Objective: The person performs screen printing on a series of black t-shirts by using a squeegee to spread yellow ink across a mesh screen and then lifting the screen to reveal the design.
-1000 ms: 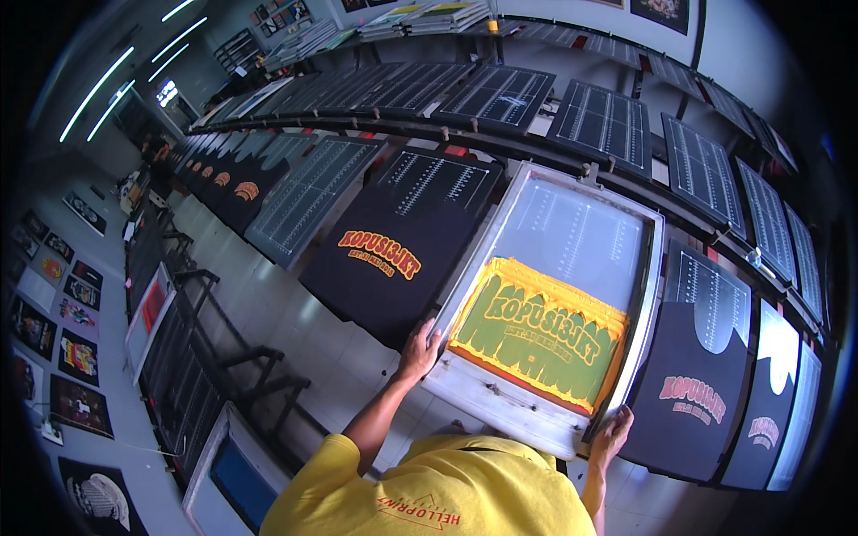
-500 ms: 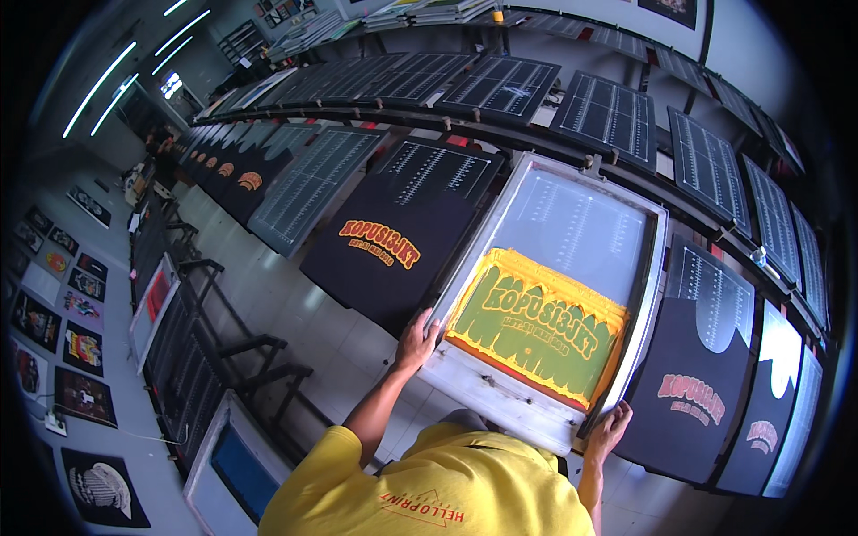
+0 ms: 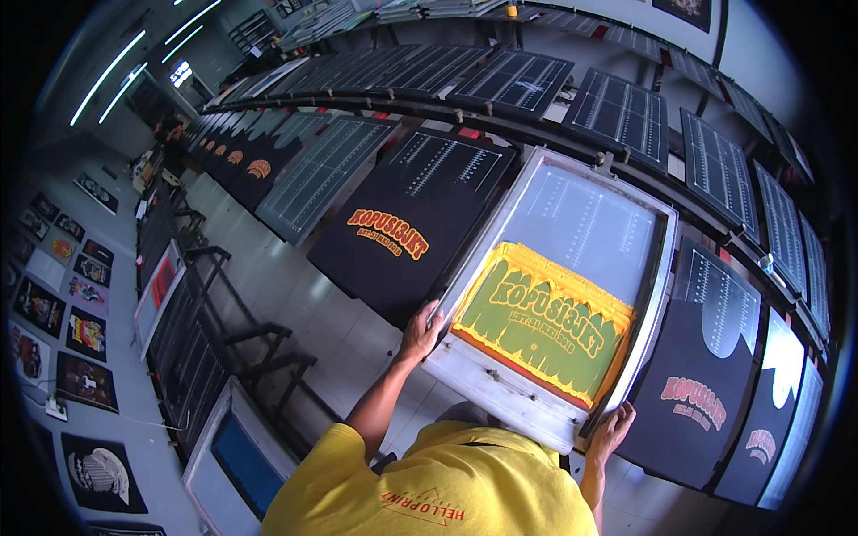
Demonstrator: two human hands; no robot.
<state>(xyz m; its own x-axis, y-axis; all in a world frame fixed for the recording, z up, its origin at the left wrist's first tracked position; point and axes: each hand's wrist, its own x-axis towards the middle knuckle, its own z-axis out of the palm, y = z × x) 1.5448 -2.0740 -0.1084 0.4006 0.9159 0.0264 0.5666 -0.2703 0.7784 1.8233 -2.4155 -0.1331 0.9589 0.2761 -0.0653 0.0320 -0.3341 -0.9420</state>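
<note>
A pale metal screen-printing frame (image 3: 487, 380) lies tilted across a printing board in front of me. Thick yellow ink (image 3: 572, 281) borders the green stencil area of its mesh, which carries yellow lettering. My left hand (image 3: 420, 332) is closed round the frame's near left corner. At the near right corner, my right hand (image 3: 611, 429) grips the frame's edge, its fingers curled over the side. To the left of the frame, a black T-shirt (image 3: 393, 277) with orange and yellow lettering lies flat on its board. Whatever lies under the mesh is mostly hidden.
On the right, another dark shirt (image 3: 697, 366) bears a paler red print. Behind the frame runs a dark rail (image 3: 500, 129) with a row of ruled boards (image 3: 617, 116). A screen with a blue mesh (image 3: 241, 456) leans at the lower left, beside a wall of prints.
The view has shifted slightly, so the surroundings sit a little further right. Both hands keep their hold on the frame, which stays at the same board.
</note>
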